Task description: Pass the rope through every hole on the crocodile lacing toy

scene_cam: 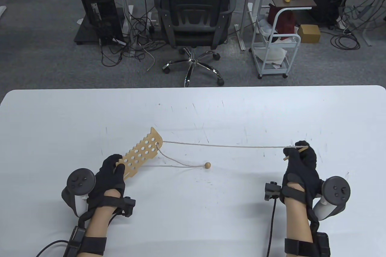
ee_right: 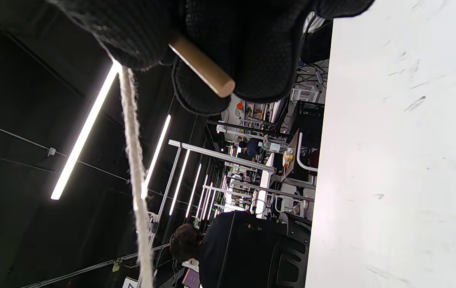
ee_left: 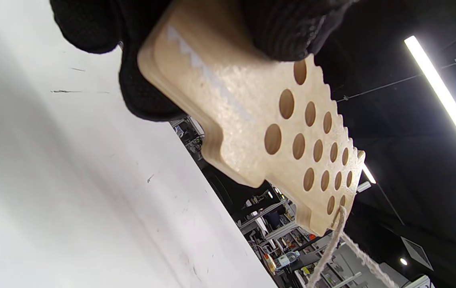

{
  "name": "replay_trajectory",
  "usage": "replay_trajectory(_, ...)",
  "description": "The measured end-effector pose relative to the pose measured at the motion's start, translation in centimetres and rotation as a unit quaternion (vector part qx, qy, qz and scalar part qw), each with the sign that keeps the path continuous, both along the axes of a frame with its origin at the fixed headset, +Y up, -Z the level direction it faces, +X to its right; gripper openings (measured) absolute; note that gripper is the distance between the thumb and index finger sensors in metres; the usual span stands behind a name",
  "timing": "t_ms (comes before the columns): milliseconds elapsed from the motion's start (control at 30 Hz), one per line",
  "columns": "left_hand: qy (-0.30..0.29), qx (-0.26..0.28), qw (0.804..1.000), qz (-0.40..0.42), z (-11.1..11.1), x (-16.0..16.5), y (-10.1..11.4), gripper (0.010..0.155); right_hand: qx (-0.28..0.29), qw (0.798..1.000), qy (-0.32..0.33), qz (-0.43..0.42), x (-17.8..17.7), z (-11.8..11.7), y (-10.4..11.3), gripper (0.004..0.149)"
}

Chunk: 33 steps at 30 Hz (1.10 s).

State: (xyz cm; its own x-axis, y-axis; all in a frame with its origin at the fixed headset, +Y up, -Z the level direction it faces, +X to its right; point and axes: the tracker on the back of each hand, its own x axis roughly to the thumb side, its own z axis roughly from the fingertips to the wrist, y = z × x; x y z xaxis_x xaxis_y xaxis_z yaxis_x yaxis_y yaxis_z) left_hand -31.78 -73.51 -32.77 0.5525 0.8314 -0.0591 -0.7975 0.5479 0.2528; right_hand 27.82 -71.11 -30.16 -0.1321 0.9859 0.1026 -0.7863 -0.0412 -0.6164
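Note:
A pale wooden crocodile lacing board [scene_cam: 141, 152] with many round holes is held tilted above the white table [scene_cam: 193, 109] by my left hand [scene_cam: 113, 168], which grips its near end. A beige rope [scene_cam: 223, 145] runs taut from a hole at the board's far end to my right hand [scene_cam: 297, 154], which pinches the wooden needle [scene_cam: 294, 152] on the rope's end. The rope's short tail droops to a wooden bead [scene_cam: 207, 165] lying on the table. The left wrist view shows the board [ee_left: 275, 132] and the rope [ee_left: 333, 236] leaving its end hole. The right wrist view shows the needle [ee_right: 202, 64] and rope [ee_right: 134, 160].
Beyond the table's far edge stand a black office chair [scene_cam: 194, 19] and a white trolley [scene_cam: 276, 43] on the grey floor. A person [ee_right: 228, 248] shows far off in the right wrist view.

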Motion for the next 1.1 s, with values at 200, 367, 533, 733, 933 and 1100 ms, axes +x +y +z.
replay_trajectory(200,-0.002,-0.003,1.000,0.021,0.0,-0.1,-0.1,0.054,0.006,1.000,-0.007,-0.008,0.2,0.2,0.2,0.052)
replay_trajectory(367,-0.033,0.010,0.999,0.031,-0.1,0.1,0.0,0.054,0.012,1.000,0.015,0.023,-0.6,-0.1,0.5,0.061)
replay_trajectory(533,-0.064,0.019,0.997,0.032,0.0,0.8,0.2,0.053,0.015,0.997,0.052,0.046,-1.9,-0.5,0.4,0.053)
replay_trajectory(733,-0.092,0.028,0.995,0.026,0.0,1.6,0.6,0.054,0.024,0.996,0.078,0.046,-2.6,-0.8,0.3,0.040)
replay_trajectory(933,-0.119,0.036,0.992,0.019,0.2,2.6,1.0,0.054,0.015,0.994,0.100,0.044,-3.3,-1.0,0.2,0.036)
replay_trajectory(1100,-0.137,0.041,0.990,0.012,0.4,3.3,1.3,0.054,0.006,0.992,0.104,0.066,-3.7,-1.1,0.2,0.036)
